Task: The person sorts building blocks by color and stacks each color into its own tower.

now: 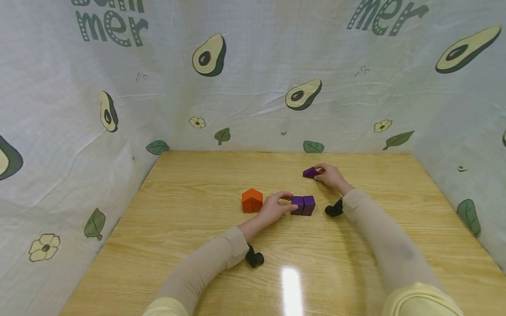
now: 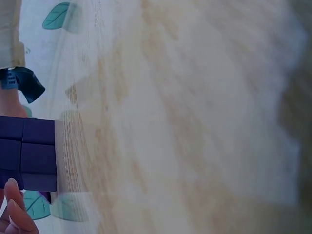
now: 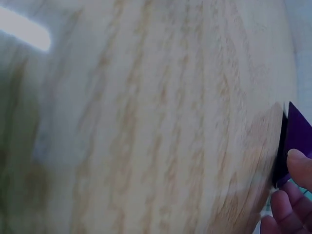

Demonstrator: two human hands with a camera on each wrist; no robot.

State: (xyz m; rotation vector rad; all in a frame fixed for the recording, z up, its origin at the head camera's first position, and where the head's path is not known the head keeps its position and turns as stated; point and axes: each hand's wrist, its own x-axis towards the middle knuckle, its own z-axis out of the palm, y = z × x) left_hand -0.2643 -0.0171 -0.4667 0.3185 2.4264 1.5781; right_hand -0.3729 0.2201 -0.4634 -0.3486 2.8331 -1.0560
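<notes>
Two purple blocks (image 1: 303, 205) stand side by side, touching, on the wooden table; seams divide their faces in the left wrist view. My left hand (image 1: 275, 206) grips the left block of the pair (image 2: 29, 153), thumb at its front and fingers behind. Farther back and to the right, my right hand (image 1: 331, 175) pinches a purple wedge-shaped block (image 1: 310, 173) at its right end. The right wrist view catches the thumb on a face of this pointed piece (image 3: 298, 134). An orange block shape with a peaked top (image 1: 252, 201) stands left of my left hand.
The wooden table (image 1: 197, 184) meets a hanging cloth (image 1: 253, 123) with avocado prints at its back and sides. Black wrist devices sit under the left sleeve (image 1: 254, 259) and beside the right sleeve (image 1: 334, 209). Light glares off the front of the table.
</notes>
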